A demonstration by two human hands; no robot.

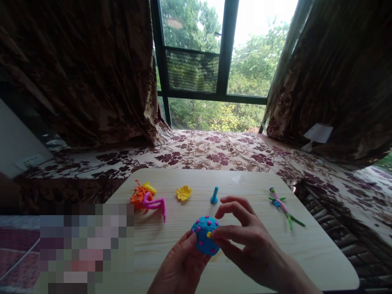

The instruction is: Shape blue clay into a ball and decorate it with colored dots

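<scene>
Toward the counter's near edge (337, 281), my left hand (184, 257) grips the blue ball (206, 245), pink dots (209, 223) already on it, blue left bare between, while my right hand (253, 237) touches one yellow dot (208, 234), whether pinching I can't tell.

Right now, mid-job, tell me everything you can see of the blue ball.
The blue ball is rounded and slightly lumpy, and looks like modelling clay. Pink dots are scattered over it; one yellow dot shows on the side facing the right hand. The left hand grips it from the left and below, and a right fingertip is at the yellow dot. Its underside is hidden.
</scene>
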